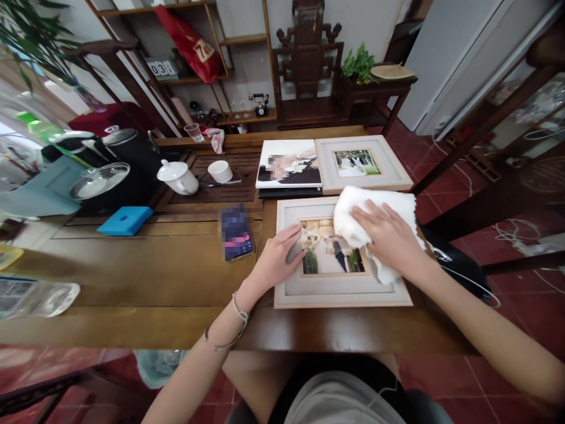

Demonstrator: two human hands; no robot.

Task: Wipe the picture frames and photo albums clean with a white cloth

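Note:
A pale framed photo (309,291) lies flat on the wooden table (176,277) in front of me. My left hand (278,259) rests on the frame's left side, fingers stretched flat onto the glass. My right hand (388,235) presses a white cloth (375,206) down on the frame's upper right part, fingers spread over the cloth. Beyond it lie a second framed photo (384,171) and an unframed photo print (289,162) on a dark book.
A phone (237,232) lies left of the frame. Farther left are a blue block (126,219), a white teapot (178,176), a white cup (219,171), pots with glass lids (99,179) and a plastic package (35,297). A carved chair (308,65) and shelves stand behind.

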